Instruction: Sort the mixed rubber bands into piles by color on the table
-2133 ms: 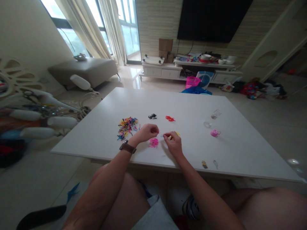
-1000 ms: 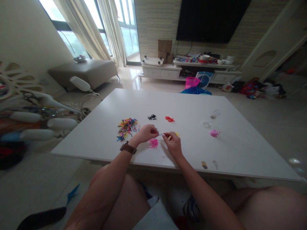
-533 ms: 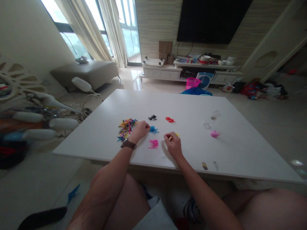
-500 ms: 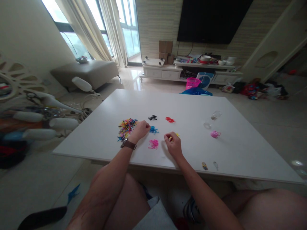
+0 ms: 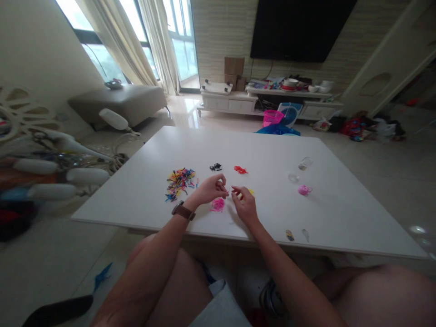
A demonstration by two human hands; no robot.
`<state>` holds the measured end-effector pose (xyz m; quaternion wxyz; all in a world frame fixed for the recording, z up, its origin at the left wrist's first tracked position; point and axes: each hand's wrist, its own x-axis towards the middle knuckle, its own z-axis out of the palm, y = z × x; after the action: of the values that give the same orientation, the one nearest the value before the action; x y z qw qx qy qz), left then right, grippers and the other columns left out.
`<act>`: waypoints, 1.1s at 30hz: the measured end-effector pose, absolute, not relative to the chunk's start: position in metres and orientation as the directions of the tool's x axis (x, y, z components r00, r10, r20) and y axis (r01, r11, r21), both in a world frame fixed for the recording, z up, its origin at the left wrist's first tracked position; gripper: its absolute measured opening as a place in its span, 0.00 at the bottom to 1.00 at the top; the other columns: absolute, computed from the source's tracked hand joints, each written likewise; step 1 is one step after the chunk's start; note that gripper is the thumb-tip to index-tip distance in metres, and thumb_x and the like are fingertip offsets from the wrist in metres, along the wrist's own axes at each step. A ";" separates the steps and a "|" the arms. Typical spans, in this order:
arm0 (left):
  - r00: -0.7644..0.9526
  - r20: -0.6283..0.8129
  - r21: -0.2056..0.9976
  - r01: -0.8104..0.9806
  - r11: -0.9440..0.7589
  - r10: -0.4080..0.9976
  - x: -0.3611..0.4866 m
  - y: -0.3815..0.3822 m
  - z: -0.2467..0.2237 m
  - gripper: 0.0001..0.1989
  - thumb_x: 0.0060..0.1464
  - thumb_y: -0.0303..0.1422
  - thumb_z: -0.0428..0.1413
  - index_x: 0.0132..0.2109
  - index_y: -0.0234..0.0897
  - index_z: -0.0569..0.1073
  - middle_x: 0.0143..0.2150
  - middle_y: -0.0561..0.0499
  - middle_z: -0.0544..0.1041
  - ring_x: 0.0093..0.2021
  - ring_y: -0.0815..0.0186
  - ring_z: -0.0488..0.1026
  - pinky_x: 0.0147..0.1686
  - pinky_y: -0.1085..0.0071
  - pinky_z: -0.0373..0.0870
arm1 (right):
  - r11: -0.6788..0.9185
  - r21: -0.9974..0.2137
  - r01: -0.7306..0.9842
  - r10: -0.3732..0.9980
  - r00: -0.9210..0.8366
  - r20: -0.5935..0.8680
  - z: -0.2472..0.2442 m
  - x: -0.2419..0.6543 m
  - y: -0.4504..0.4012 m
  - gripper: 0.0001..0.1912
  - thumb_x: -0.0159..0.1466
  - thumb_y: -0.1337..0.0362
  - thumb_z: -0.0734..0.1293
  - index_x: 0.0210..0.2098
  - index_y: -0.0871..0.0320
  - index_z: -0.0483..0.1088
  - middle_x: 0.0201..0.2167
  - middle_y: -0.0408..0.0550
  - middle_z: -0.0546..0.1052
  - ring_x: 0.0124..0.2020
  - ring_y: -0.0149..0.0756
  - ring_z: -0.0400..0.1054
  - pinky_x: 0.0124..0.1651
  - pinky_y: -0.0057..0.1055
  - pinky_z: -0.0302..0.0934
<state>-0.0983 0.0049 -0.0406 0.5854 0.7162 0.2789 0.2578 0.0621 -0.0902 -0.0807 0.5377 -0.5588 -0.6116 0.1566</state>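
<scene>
My left hand (image 5: pixel 214 188), with a brown-strapped watch on its wrist, pinches a thin pinkish rubber band (image 5: pixel 228 190) over the table. Close by on the right, my right hand (image 5: pixel 245 204) has thumb and forefinger a little apart, facing the band. Below my left hand lies a pink pile of rubber bands (image 5: pixel 217 205). A yellow pile (image 5: pixel 251 192) shows partly behind my right hand. Farther back are a black pile (image 5: pixel 215 167) and a red pile (image 5: pixel 241 170). The mixed-colour heap of bands (image 5: pixel 180 181) is left of my left hand, which hides the blue pile.
On the right of the white table (image 5: pixel 340 204) are a clear jar (image 5: pixel 305 163), a clear round piece (image 5: pixel 293 177) and a small pink item (image 5: pixel 304 190). A yellow cartoon-figure piece (image 5: pixel 289 235) and a small clear piece (image 5: pixel 305 235) lie near the front edge.
My left hand has moved right, from beside the mixed heap to just in front of my right hand, bringing the band. The right hand's fingertips have parted slightly.
</scene>
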 end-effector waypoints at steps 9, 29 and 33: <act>0.760 0.034 0.977 0.112 -0.182 0.650 -0.098 0.003 -0.043 0.15 0.46 0.28 0.64 0.38 0.35 0.67 0.27 0.50 0.78 0.29 0.65 0.78 0.29 0.74 0.72 | 0.323 -0.826 0.462 0.856 0.230 0.463 -0.082 0.062 -0.089 0.06 0.64 0.63 0.66 0.40 0.55 0.74 0.36 0.46 0.77 0.35 0.35 0.70 0.34 0.31 0.61; 0.591 0.141 0.931 0.193 -0.309 0.794 -0.113 0.018 -0.036 0.11 0.48 0.35 0.64 0.33 0.32 0.74 0.29 0.46 0.80 0.30 0.64 0.77 0.31 0.72 0.69 | 0.484 -0.643 0.593 0.857 -0.171 0.486 -0.087 0.058 -0.091 0.04 0.63 0.67 0.68 0.34 0.54 0.75 0.32 0.46 0.77 0.37 0.38 0.68 0.43 0.35 0.61; 0.621 0.094 0.974 0.103 -0.200 0.778 -0.110 0.015 -0.034 0.13 0.48 0.36 0.65 0.36 0.32 0.74 0.32 0.44 0.81 0.34 0.63 0.78 0.35 0.70 0.71 | 0.420 -0.675 0.606 0.865 -0.043 0.500 -0.084 0.058 -0.091 0.04 0.64 0.64 0.67 0.37 0.54 0.75 0.33 0.47 0.76 0.36 0.38 0.68 0.40 0.35 0.62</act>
<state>-0.1099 0.0150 -0.0337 0.5515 0.7117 0.3094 0.3059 0.0583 -0.0908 -0.0841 0.4566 -0.5194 -0.7083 0.1417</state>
